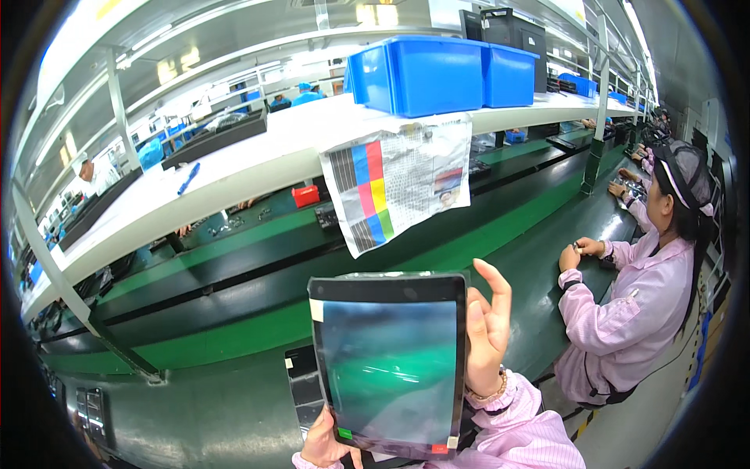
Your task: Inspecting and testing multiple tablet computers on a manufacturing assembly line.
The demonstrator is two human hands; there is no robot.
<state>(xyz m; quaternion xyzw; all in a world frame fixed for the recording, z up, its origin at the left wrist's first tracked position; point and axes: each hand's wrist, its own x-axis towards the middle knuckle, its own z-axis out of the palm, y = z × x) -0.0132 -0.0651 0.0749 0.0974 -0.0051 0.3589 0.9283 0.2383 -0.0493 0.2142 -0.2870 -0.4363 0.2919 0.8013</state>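
Note:
A tablet with a black border stands tilted up in front of me, a blurred blue and green picture on its glass. Small pale, green and red patches sit near its corners. At its lower left edge, my left hand is closed on it. My right hand supports the right edge, thumb along the side and index finger raised; the other fingers are partly hidden. Behind the tablet, a dark flat panel with a pale tab lies on the green bench.
A white shelf crosses ahead, bearing blue bins and a blue pen. A printed sheet with colour blocks hangs from it. A co-worker in pink sits at right. Black device parts lie at left; a red box stands beyond.

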